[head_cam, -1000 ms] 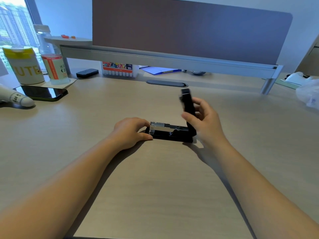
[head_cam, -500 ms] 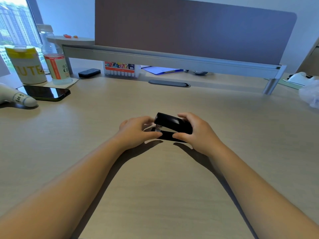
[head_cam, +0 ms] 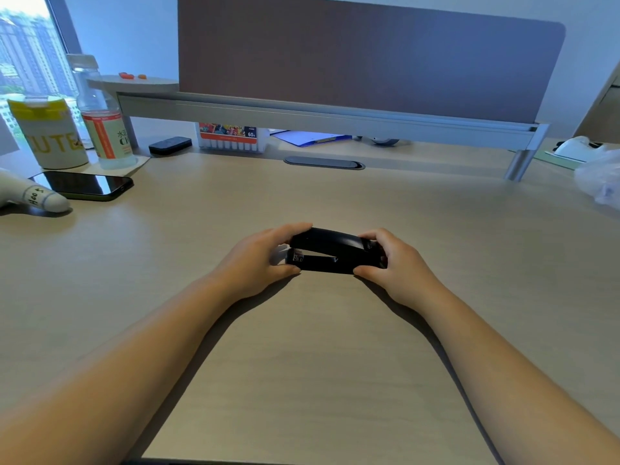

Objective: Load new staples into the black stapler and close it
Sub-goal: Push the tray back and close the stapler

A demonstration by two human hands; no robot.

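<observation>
- We see a pale wood-grain desk (head_cam: 302, 364) that fills most of the view, with a dark partition screen (head_cam: 352, 58) standing along its far edge.
- Our two bare forearms reach in from the near corners and meet around the middle of the desk.
- At far left stand a yellow-lidded cup (head_cam: 50, 135) and a clear water bottle (head_cam: 100, 119), side by side; a dark phone (head_cam: 84, 186) lies flat just in front of them.
- Our left hand (head_cam: 258, 260) cups the left end of the black stapler (head_cam: 332, 251), fingers curled over the top, thumb at the near side of the base.
- Our right hand (head_cam: 392, 263) grips the right end, fingers wrapped round it.
- The black stapler rests on the desk between both hands, its top arm down over the base, with a narrow gap at the left end.
</observation>
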